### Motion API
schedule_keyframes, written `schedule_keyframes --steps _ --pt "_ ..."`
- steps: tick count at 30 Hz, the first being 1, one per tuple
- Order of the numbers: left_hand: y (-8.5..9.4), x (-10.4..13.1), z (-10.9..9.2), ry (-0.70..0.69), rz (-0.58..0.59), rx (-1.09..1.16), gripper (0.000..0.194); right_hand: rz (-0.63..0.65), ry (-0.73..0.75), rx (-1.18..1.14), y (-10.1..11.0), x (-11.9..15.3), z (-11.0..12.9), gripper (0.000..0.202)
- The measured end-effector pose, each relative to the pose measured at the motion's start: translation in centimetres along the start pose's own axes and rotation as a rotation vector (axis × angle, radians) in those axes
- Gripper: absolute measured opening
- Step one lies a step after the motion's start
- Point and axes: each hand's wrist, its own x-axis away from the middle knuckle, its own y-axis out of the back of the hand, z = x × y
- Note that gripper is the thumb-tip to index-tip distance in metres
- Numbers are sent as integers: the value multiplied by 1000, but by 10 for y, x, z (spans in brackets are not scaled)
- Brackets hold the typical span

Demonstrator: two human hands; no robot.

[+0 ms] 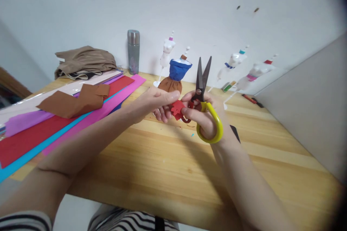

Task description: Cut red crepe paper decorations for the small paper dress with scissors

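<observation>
My right hand (pixel 202 113) has the scissors (pixel 210 130) hooked on it, their yellow handle around the hand and dark blades pointing up and apart. The same hand's thumb pinches a small red piece with a notched edge (pixel 177 109), thin like paper or cloth. Close to the left edge of that piece is my left hand (pixel 162 104), thumb stretched out and fingers apart; whether it touches the piece is hard to tell. Just behind the hands stands a small mannequin (pixel 180 68) in a blue top and gathered brown skirt.
Coloured sheets (pixel 81 122) and a brown cut piece (pixel 78 101) lie at left, below folded brown cloth (pixel 85 61). A grey flask (pixel 133 52) stands by the wall. White mannequins (pixel 166 52) stand behind. A dark flat object (pixel 235 133) lies beside my right wrist.
</observation>
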Motion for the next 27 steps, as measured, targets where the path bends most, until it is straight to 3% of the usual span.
schedule_keyframes --steps 2,5,11,16,21,24,27 --pt "-3 1 -4 23 22 -75 31 -23 -10 -37 -3 0 0 20" --pt "-7 2 -11 89 -37 -124 17 -40 -43 -70 -6 -1 -1 22" --pt "-8 3 -13 122 -76 -115 21 -7 -65 -87 -3 -3 -5 29" --pt "-2 2 -14 71 -128 -84 21 6 15 -130 3 0 -3 34" --pt "4 1 -18 39 -295 -42 28 188 27 -260 1 9 -2 43" --pt "9 1 -19 4 -344 32 26 321 -42 -255 -3 12 -6 54" --pt "14 2 -20 -23 -382 110 22 368 -94 -213 -5 12 -10 57"
